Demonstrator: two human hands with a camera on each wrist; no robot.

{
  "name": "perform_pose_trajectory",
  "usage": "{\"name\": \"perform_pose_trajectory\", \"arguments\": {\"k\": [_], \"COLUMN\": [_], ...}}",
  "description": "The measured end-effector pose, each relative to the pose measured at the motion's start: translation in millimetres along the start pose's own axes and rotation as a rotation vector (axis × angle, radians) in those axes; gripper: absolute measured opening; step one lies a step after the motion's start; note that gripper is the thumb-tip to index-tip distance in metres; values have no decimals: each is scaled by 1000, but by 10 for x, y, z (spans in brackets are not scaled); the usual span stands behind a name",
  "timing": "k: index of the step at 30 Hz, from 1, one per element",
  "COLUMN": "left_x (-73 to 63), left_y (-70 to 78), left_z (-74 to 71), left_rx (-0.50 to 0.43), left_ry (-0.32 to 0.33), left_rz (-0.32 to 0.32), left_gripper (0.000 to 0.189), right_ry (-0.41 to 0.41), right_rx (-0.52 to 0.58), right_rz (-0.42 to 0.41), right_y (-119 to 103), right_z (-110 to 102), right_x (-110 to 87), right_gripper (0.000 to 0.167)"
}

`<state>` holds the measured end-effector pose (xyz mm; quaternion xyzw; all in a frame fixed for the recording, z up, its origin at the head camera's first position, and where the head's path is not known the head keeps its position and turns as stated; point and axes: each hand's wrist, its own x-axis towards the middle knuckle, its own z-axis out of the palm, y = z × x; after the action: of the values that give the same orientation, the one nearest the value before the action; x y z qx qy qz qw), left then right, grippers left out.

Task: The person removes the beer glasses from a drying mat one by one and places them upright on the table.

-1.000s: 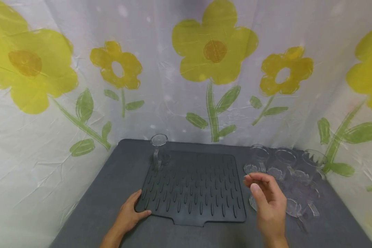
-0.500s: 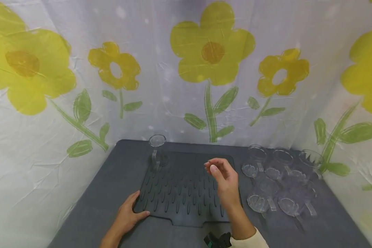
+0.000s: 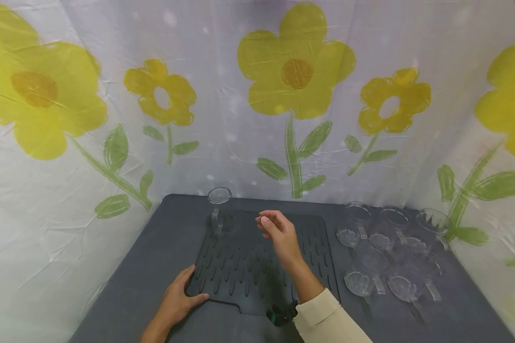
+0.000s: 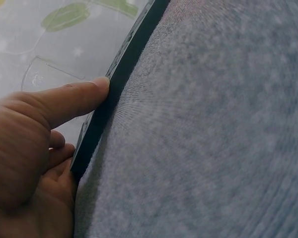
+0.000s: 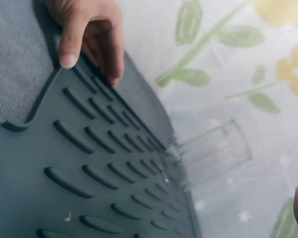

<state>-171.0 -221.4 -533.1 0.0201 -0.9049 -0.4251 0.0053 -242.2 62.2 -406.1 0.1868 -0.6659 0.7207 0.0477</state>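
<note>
A dark ridged drying mat [image 3: 257, 267] lies on the grey table. At its near left corner my left hand [image 3: 173, 297] holds it, thumb on the front edge and fingers along the side. The left wrist view shows the thumb [image 4: 84, 99] against the mat's edge [image 4: 97, 129]. On the mat's far left corner stands a clear mug [image 3: 220, 209] with a handle, also in the right wrist view as a blurred mug [image 5: 213, 153]. Above the mat's middle is my right hand [image 3: 281, 236], fingers loosely bent, nothing visible between them, a little right of that mug.
Several clear mugs [image 3: 358, 283] with handles stand in rows to the mat's right. A flowered curtain [image 3: 223, 119] rises behind the table [image 3: 141, 252] and along both sides. A dark device [image 3: 281, 314] is strapped to the right wrist, beside a cream sleeve [image 3: 322, 314].
My right hand has moved left from beside the clear mugs to above the mat's middle. My left hand has stayed at the mat's corner, and the mugs stand where they were.
</note>
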Motion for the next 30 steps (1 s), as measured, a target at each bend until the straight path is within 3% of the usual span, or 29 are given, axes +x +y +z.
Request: {"name": "perform_pose_trajectory", "arguments": {"k": [14, 22, 30], "left_x": [-17, -23, -14], "left_y": [23, 26, 32], "left_z": [16, -5, 12], "left_rx": [29, 22, 31], "left_ry": [31, 19, 20], "left_rz": [22, -3, -16], "left_gripper": [96, 98, 97], "right_ry": [-169, -179, -191], "right_rx": [-85, -108, -155], "right_rz": [142, 218, 218], "right_y": [87, 318, 714], "right_z": [319, 516, 599], "right_x": [201, 276, 464], "right_gripper": [38, 40, 45]}}
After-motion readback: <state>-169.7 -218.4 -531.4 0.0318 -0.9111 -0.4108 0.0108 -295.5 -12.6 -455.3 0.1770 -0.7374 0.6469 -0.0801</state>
